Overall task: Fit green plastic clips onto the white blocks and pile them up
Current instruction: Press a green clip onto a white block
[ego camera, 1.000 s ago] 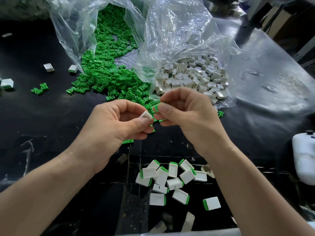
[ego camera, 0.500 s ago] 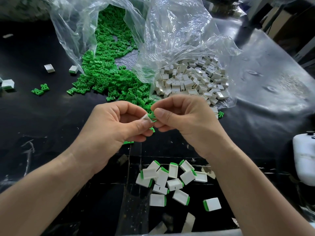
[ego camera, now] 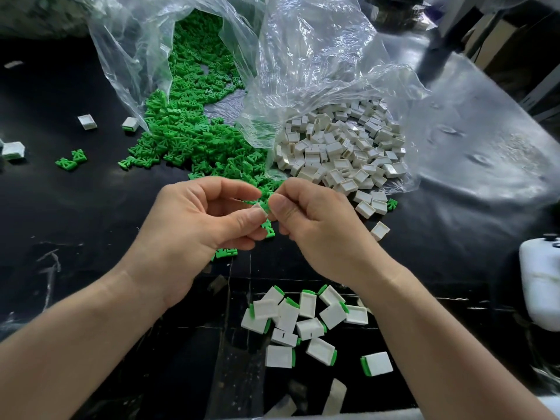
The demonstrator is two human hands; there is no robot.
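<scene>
My left hand (ego camera: 194, 225) pinches a small white block (ego camera: 263, 207) between thumb and fingers, just above the black table. My right hand (ego camera: 315, 225) meets it fingertip to fingertip and pinches a green clip against the block; the clip is almost hidden by my thumb. A heap of loose green clips (ego camera: 188, 131) spills from a clear bag at the back. To its right a heap of bare white blocks (ego camera: 342, 150) lies in a second bag. Near the front edge lies a pile of finished blocks with green clips (ego camera: 303, 322).
The clear plastic bags (ego camera: 309, 62) rise behind the heaps. Stray white blocks (ego camera: 87, 122) and two green clips (ego camera: 71, 160) lie at the left. A white plastic container (ego camera: 542, 283) stands at the right edge. A shiny plastic sheet (ego camera: 485, 153) covers the right of the table.
My hands have come together: the right hand brought the green clip down to the white block held in the left. The finished pile has not moved.
</scene>
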